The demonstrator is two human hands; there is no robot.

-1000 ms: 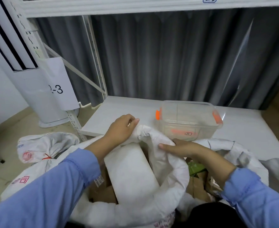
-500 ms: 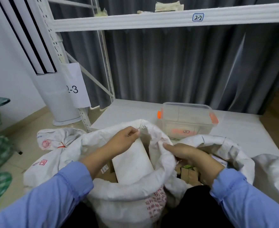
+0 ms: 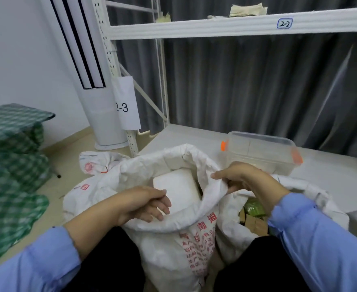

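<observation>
White sack (image 3: 165, 256) stands upright on the floor between the person's knees, mouth open, red print on its front. Pale block (image 3: 177, 184) inside, top showing. Left hand (image 3: 144, 203) grips the near rim, fingers curled over it. Right hand (image 3: 240, 178) pinches the right-side rim fold. Second sack (image 3: 230, 234) touches it on the right. Clear plastic box (image 3: 259, 152) sits on the low shelf (image 3: 331, 173) behind. Green checked bags (image 3: 11, 165) well apart, left.

3 white sacks (image 3: 173, 239) (image 3: 304, 186) (image 3: 93, 163), 1 clear tub (image 3: 259, 152) w/ 2 orange clips (image 3: 223, 146) (image 3: 297, 158), 2 no. labels (image 3: 285, 23) (image 3: 124, 106), 1 white block (image 3: 175, 184).
</observation>
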